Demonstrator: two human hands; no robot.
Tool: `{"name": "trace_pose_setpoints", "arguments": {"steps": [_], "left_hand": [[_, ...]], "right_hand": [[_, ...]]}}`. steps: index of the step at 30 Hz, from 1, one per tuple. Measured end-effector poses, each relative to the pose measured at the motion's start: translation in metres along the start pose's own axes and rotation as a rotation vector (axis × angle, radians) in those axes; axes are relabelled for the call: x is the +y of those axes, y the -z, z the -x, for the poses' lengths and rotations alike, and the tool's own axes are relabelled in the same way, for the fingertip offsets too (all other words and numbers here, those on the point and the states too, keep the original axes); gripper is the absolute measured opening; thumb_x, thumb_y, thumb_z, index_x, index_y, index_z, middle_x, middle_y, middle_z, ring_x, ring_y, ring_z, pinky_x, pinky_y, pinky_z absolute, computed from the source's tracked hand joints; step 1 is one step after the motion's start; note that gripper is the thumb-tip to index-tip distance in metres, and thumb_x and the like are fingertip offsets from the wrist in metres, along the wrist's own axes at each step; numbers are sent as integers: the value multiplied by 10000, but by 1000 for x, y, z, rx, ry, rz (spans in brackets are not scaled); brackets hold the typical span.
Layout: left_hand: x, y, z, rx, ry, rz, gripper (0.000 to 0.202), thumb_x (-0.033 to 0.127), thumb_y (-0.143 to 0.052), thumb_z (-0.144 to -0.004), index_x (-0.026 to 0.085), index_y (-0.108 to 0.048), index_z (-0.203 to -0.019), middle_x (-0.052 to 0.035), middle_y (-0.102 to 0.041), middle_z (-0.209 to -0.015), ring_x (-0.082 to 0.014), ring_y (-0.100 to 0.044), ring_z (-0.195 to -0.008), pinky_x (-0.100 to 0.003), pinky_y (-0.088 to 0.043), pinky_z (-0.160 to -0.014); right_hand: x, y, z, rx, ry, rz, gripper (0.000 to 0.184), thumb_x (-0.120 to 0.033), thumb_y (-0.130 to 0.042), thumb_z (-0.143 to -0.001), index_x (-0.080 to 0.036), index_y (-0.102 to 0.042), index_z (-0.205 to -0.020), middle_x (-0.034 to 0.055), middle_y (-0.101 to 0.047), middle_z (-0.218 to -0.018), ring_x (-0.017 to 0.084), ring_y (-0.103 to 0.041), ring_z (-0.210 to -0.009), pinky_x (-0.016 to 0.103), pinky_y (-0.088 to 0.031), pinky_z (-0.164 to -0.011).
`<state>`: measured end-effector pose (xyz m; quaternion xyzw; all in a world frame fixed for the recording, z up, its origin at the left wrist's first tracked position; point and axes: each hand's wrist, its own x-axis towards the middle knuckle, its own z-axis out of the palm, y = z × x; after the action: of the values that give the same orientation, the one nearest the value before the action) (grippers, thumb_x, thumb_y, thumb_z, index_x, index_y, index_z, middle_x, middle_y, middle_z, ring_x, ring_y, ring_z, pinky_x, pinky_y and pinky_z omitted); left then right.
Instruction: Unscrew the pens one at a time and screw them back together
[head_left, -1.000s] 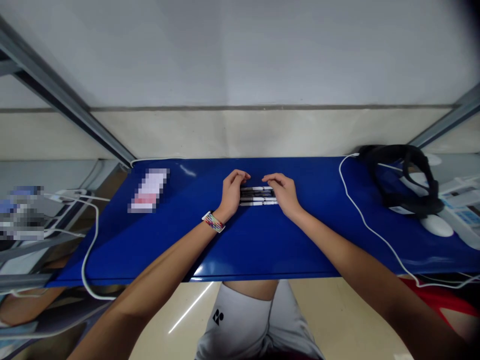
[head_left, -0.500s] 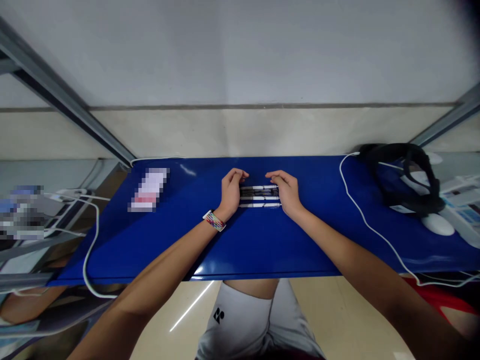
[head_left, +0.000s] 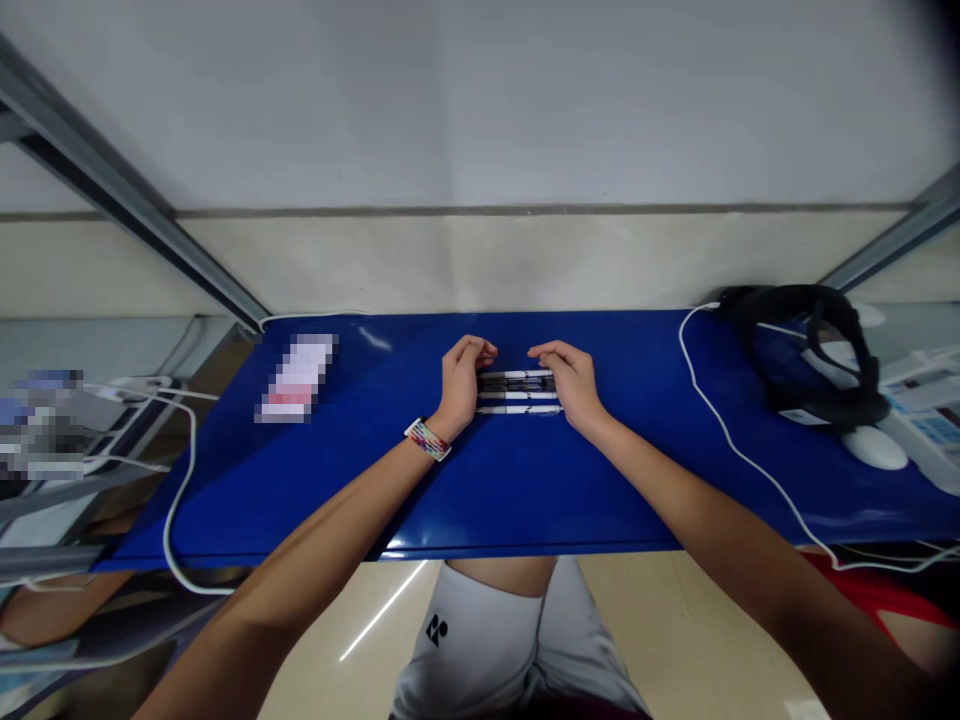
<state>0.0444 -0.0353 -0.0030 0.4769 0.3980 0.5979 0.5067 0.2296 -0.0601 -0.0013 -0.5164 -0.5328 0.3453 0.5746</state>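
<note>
Several slim white pens (head_left: pixel 519 396) with black parts lie side by side, left to right, on the blue tabletop (head_left: pixel 517 480). They appear to be in a clear wrapper, though the detail is too small to be sure. Curled around their left ends is my left hand (head_left: pixel 460 385), with a colourful band (head_left: pixel 428 439) on the wrist. My right hand (head_left: pixel 574 384) closes on the right ends, its fingers bent inward. Both hands hide the tips of the pens.
A blurred-out white and pink item (head_left: pixel 298 378) lies at the left. On the right are a black headset with straps (head_left: pixel 810 360), a white controller (head_left: pixel 876 449) and a white cable (head_left: pixel 724 430). A wall stands behind; another person's arm (head_left: pixel 64 610) shows at lower left.
Almost nothing differs. The right fingertips have shifted very slightly to the left, and both hands stay at the ends of the pens.
</note>
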Motion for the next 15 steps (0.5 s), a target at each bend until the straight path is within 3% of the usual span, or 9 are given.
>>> {"name": "trace_pose_setpoints", "arguments": {"steps": [10, 15], "left_hand": [[-1, 3, -2, -27, -28, -98, 234, 328, -577, -996, 221, -657, -804, -59, -709, -928, -196, -685, -923, -344, -578, -907], [1, 3, -2, -32, -31, -102, 234, 307, -570, -992, 222, -673, -800, -63, -712, -929, -199, -682, -928, -338, -579, -894]], "right_hand": [[1, 2, -3, -10, 7, 18, 227, -244, -599, -892, -284, -817, -844, 27, -820, -976, 272, -738, -1034, 460, -539, -1013], [-6, 8, -5, -50, 85, 98, 184, -276, -641, -923, -284, -809, -849, 44, -808, -1021, 277, -735, -1067, 474, -539, -1036]]}}
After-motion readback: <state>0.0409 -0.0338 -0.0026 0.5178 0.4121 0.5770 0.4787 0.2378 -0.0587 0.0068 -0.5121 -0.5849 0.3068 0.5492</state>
